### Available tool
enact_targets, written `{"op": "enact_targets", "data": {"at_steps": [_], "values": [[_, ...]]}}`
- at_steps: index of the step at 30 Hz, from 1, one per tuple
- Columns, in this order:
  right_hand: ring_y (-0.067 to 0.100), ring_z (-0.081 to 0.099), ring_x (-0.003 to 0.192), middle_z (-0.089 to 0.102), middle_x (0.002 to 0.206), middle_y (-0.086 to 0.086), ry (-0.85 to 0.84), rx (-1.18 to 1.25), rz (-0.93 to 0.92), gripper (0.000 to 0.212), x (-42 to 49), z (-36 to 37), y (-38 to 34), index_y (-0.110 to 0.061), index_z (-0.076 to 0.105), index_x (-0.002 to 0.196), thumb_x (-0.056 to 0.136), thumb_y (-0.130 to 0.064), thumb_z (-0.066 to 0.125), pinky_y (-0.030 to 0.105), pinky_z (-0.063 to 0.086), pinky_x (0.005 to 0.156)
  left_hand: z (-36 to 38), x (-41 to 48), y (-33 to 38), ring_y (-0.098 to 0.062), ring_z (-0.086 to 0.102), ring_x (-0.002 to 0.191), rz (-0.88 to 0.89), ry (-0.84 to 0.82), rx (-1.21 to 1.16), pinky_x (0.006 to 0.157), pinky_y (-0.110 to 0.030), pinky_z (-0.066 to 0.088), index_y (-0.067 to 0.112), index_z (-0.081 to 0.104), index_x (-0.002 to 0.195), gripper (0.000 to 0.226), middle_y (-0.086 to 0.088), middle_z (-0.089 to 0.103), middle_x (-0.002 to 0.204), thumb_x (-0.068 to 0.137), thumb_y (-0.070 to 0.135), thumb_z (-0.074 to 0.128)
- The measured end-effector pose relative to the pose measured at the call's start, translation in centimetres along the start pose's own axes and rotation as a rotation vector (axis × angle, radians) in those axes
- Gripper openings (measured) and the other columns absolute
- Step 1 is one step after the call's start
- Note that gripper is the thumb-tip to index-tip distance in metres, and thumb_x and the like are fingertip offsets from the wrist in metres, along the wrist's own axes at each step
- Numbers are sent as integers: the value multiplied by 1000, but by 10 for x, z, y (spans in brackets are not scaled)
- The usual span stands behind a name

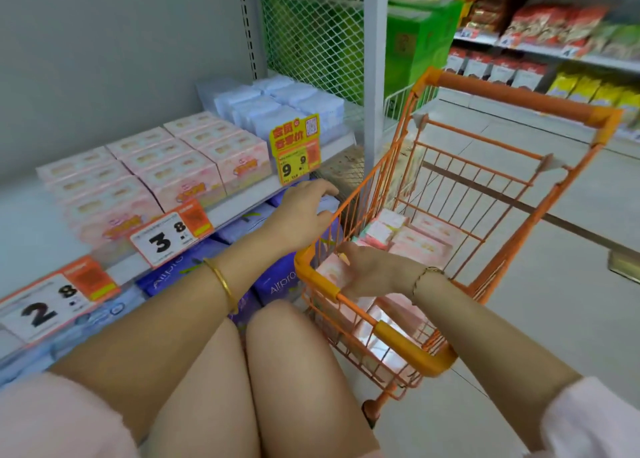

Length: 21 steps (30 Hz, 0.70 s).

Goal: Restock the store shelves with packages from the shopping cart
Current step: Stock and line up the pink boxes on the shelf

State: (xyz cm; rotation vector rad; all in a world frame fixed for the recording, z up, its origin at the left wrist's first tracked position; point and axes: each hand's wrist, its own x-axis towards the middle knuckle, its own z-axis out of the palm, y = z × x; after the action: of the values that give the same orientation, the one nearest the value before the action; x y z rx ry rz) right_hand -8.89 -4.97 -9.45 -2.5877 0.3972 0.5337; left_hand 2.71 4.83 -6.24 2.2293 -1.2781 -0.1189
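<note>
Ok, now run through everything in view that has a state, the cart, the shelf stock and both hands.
shopping cart, partly loaded with pink packages.
right hand, inside the cart, grips a pink package.
left hand, fingers relaxed, holds nothing, just outside the cart's rim.
shelf boxes, pink, set in tidy rows.

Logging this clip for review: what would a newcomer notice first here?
The orange shopping cart on the right stands out, holding pink packages, where the right hand grips one. On the left, matching pink boxes line the shelf above big price tags, with the left hand open beside the cart's rim.
</note>
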Motion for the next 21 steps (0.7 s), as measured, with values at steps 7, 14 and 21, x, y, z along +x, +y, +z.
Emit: {"op": "enact_targets", "data": {"at_steps": [7, 14, 21], "values": [[21, 51, 108, 48, 135, 12, 57, 182, 4, 73, 12, 8, 3, -11, 25, 142, 87, -46, 57, 27, 40, 87, -6, -4, 4, -22, 40, 125, -28, -60, -16, 97, -26, 31, 9, 48, 129, 37, -9, 48, 134, 92, 9, 51], [24, 56, 109, 55, 123, 6, 42, 161, 6, 97, 38, 16, 4, -15, 32, 131, 56, -68, 64, 46, 49, 94, -10, -9, 9, -22, 41, 125, -24, -75, -46, 96, -25, 32, 6, 49, 128, 36, -9, 50, 132, 92, 8, 51], [21, 37, 60, 38, 65, 6, 382, 379, 76, 34, 4, -22, 4, -11, 45, 70, 82, -39, 59, 30, 27, 54, -14, -12, 7, -21, 44, 120, -40, -64, -142, 79, -12, 29, 4, 49, 127, 33, -11, 50, 130, 94, 9, 49]]}}
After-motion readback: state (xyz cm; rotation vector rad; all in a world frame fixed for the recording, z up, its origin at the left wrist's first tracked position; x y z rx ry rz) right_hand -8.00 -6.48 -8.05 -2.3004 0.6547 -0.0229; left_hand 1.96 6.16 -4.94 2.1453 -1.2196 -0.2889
